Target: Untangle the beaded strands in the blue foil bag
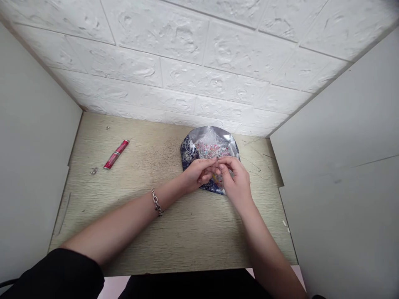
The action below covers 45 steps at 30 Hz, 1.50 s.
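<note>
An opened bag (209,135), silver inside and dark blue outside, lies on the table near the back wall. Many small coloured beads (207,148), mostly pink and pale, fill its middle. Above the bag's front part, my left hand (201,171) and my right hand (235,176) meet fingertip to fingertip. Both hands are closed in a pinch. What lies between the fingertips is too small to make out. A chain bracelet (156,202) is round my left wrist.
On the wooden table (143,241), a red tube (116,154) lies at the left, with small metal pieces (94,170) near it. Thin thread or wire (264,176) is at the right. Side panels and a white brick-patterned wall enclose the table.
</note>
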{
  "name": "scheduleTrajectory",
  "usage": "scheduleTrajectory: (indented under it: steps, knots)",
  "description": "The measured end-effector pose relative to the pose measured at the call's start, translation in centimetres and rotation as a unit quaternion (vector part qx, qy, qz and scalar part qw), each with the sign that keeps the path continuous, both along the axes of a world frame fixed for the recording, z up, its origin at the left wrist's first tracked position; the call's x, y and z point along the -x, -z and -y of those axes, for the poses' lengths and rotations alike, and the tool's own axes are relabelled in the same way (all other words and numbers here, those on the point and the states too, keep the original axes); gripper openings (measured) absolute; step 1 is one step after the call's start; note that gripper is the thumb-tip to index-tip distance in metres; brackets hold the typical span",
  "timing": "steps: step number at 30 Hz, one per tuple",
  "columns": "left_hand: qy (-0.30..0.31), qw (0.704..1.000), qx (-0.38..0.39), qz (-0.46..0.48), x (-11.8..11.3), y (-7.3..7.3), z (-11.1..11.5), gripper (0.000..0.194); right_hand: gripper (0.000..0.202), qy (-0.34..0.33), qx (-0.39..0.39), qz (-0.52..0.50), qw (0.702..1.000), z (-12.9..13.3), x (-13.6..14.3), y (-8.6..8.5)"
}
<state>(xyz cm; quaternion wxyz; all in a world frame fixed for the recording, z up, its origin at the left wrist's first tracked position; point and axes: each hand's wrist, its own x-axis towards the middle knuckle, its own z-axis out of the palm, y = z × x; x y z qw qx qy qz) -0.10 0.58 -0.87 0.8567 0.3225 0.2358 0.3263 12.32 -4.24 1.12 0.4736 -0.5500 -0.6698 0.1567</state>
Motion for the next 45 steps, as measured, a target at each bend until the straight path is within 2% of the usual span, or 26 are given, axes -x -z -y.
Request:
scheduleTrajectory:
  steps: [4,10,20,26,36,42,45]
  knots:
    - [0.004,1.000,0.002,0.002,0.09,-0.10,-0.07,0.018,0.011,0.008,0.006,-0.029,1.000,-0.05,-0.10,0.40]
    - [0.012,1.000,-0.011,0.002,0.07,-0.07,-0.02,0.015,0.010,0.013,0.009,-0.045,0.999,-0.06,-0.07,0.61]
    - [0.025,0.998,-0.063,-0.008,0.04,0.02,0.15,0.024,0.011,0.013,0.011,-0.033,0.999,-0.21,-0.12,0.57]
    - [0.019,0.998,-0.054,-0.005,0.06,-0.05,0.18,0.024,0.011,0.009,0.019,-0.022,1.000,-0.22,-0.08,0.47]
    - [0.019,0.999,-0.046,-0.017,0.05,-0.16,0.27,0.022,0.013,0.029,-0.021,0.011,0.999,-0.07,-0.12,0.06]
    - [0.015,1.000,-0.014,0.005,0.11,-0.22,0.34,0.021,0.011,0.031,-0.044,0.010,0.998,0.16,0.10,-0.12]
    - [0.015,1.000,-0.021,-0.016,0.17,-0.18,0.36,0.023,0.011,0.032,-0.045,0.007,0.998,0.20,0.21,-0.05]
